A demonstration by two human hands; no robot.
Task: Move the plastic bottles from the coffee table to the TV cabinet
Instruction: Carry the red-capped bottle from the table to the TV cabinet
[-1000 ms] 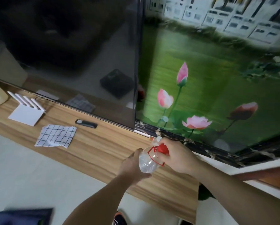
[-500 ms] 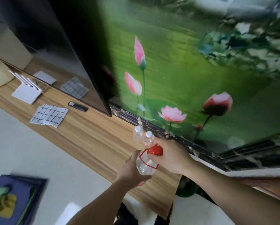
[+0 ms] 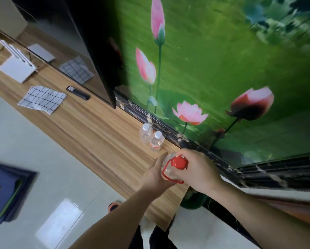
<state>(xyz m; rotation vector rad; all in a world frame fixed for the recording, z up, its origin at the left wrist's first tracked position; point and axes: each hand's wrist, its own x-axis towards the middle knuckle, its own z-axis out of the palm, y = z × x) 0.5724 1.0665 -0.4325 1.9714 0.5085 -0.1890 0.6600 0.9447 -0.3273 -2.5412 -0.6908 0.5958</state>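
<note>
A clear plastic bottle with a red cap and red carry handle is held over the right end of the wooden TV cabinet. My left hand wraps its body from the left. My right hand grips its neck and cap from the right. Most of the bottle's body is hidden by both hands. Two small clear bottles with white caps stand upright side by side on the cabinet just beyond my hands: one to the left, the other to the right, close to the wall.
A black TV stands on the cabinet's left part, with a checked cloth, a dark remote and a white router before it. A lotus mural covers the wall. A blue mat lies on the pale floor.
The view has swung right and closer to the cabinet. Both hands have carried the red-capped bottle a little to the right of the two standing bottles, which have come fully into sight.
</note>
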